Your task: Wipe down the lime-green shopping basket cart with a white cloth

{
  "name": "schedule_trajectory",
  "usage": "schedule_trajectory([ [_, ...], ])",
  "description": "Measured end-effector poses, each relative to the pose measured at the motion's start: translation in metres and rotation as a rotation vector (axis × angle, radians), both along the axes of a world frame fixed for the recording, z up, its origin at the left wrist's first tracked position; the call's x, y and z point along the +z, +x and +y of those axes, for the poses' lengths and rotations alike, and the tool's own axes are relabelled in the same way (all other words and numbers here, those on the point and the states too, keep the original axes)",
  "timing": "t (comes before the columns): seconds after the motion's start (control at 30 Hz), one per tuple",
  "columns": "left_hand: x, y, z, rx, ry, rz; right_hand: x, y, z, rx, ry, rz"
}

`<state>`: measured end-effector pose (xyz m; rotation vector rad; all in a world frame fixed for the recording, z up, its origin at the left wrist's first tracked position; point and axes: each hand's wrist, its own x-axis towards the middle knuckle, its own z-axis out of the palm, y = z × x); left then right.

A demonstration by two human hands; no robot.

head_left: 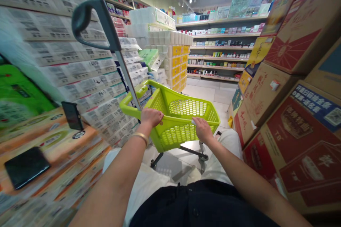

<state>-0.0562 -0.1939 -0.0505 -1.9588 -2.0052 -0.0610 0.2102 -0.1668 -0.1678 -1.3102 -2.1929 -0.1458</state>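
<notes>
Left hand: fist closed over the basket rim, near corner, just beside the metal pole. Right hand: fingers curled in, pinching a white scrap against the near rim, farther along from the left grip; can't tell what the scrap is. Basket sits between and just beyond both hands: lime green, slotted walls, upright, on a dark wheeled frame. Grey handle tops the pole section up and left of the left grip. Phone stands left of that hand; cartons stack right of the right one.
</notes>
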Motion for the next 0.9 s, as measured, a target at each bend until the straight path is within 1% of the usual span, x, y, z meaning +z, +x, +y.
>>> schedule_trajectory([
  [0.07,0.0,0.0,0.001,0.0,0.001,-0.001,-0.008,0.026,0.0,-0.065,0.03,0.01],
  [0.1,-0.001,0.0,0.002,-0.001,0.001,-0.002,-0.01,0.032,0.0,-0.106,0.038,0.021],
  [0.17,-0.001,0.001,0.003,-0.003,0.003,-0.001,-0.01,0.03,-0.003,-0.195,0.04,0.053],
  [0.23,-0.002,0.002,0.003,-0.004,0.006,-0.001,-0.004,0.009,-0.005,-0.239,0.018,0.079],
  [0.27,-0.002,0.003,0.003,-0.003,0.008,-0.001,0.0,-0.008,-0.007,-0.224,0.001,0.084],
  [0.4,-0.002,0.005,0.001,0.004,0.014,0.002,0.02,-0.079,-0.012,-0.004,-0.058,0.06],
  [0.47,-0.002,0.005,0.0,0.0,0.018,0.007,0.027,-0.098,-0.012,0.073,-0.06,0.05],
  [0.5,-0.002,0.004,-0.001,-0.003,0.021,0.009,0.029,-0.101,-0.012,0.1,-0.056,0.042],
  [0.57,-0.002,0.003,-0.001,-0.009,0.023,0.014,0.026,-0.091,-0.01,0.118,-0.045,0.024],
  [0.63,-0.002,0.001,-0.001,-0.013,0.023,0.018,0.019,-0.064,-0.006,0.089,-0.039,0.008],
  [0.8,-0.002,-0.003,0.003,-0.029,0.026,0.018,-0.005,0.025,0.002,-0.081,-0.012,-0.008],
  [0.87,-0.001,-0.005,0.004,-0.041,0.03,0.015,-0.01,0.048,0.003,-0.157,-0.013,-0.005],
  [0.9,0.0,-0.007,0.005,-0.05,0.033,0.014,-0.012,0.055,0.002,-0.196,-0.016,-0.003],
])
